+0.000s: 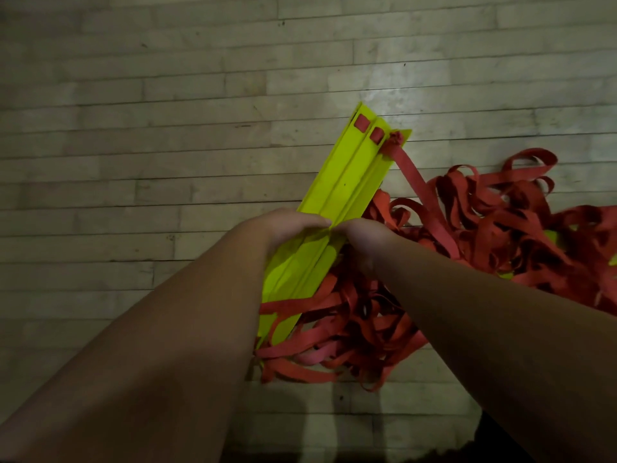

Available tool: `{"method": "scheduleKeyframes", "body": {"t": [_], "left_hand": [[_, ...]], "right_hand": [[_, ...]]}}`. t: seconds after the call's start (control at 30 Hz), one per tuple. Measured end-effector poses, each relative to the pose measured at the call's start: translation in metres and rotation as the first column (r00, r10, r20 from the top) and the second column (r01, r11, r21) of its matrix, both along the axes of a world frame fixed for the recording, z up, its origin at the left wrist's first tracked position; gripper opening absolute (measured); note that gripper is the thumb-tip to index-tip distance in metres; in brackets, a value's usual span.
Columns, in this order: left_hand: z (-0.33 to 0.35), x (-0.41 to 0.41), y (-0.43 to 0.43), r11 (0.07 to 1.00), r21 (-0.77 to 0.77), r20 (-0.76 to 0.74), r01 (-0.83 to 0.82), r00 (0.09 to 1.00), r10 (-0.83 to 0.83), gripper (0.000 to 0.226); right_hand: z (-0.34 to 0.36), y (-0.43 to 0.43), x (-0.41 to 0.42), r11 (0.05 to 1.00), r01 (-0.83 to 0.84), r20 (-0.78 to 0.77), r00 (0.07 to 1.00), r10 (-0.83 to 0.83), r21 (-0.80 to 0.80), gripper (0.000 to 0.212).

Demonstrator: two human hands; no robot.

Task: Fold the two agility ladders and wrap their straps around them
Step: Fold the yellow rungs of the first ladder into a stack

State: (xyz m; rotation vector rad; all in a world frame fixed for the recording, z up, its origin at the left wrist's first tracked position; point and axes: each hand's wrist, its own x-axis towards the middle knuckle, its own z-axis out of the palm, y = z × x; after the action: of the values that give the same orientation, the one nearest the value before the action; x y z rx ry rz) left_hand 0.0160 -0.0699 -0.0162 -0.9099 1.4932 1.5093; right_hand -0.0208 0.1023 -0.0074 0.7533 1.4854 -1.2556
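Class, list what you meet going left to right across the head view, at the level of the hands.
Wooden floor → left hand → stacked yellow ladder rungs → right hand → tangle of red straps.

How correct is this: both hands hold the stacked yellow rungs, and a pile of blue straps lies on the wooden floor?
One point is wrong: the straps are red, not blue; the head view shows it. Otherwise yes: the left hand and right hand hold the yellow rungs, and the pile lies on the floor.
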Motion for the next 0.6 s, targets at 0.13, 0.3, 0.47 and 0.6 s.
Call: {"method": "scheduleKeyframes", "body": {"t": [0.13,0.3,0.47,0.6], "left_hand": [[0.010,-0.006,-0.005,1.000,0.016,-0.048,0.009,0.999,-0.009,0.087],[0.033,-0.025,-0.011,1.000,0.022,-0.109,-0.016,0.994,0.018,0.105],[0.113,-0.053,-0.009,0.992,-0.105,-0.312,-0.067,0.950,0.031,0.056],[0.186,-0.074,-0.008,0.974,-0.192,-0.503,-0.118,0.864,0.006,0.074]], "right_hand": [[0.009,0.002,-0.006,1.000,0.013,-0.030,0.999,-0.012,0.026,0.010],[0.036,-0.003,-0.022,0.993,0.113,-0.135,0.984,-0.116,-0.028,0.026],[0.094,-0.012,-0.050,0.987,0.091,-0.280,0.952,-0.124,-0.129,0.019],[0.160,-0.019,-0.073,0.951,0.183,-0.360,0.894,-0.267,-0.251,0.023]]}}
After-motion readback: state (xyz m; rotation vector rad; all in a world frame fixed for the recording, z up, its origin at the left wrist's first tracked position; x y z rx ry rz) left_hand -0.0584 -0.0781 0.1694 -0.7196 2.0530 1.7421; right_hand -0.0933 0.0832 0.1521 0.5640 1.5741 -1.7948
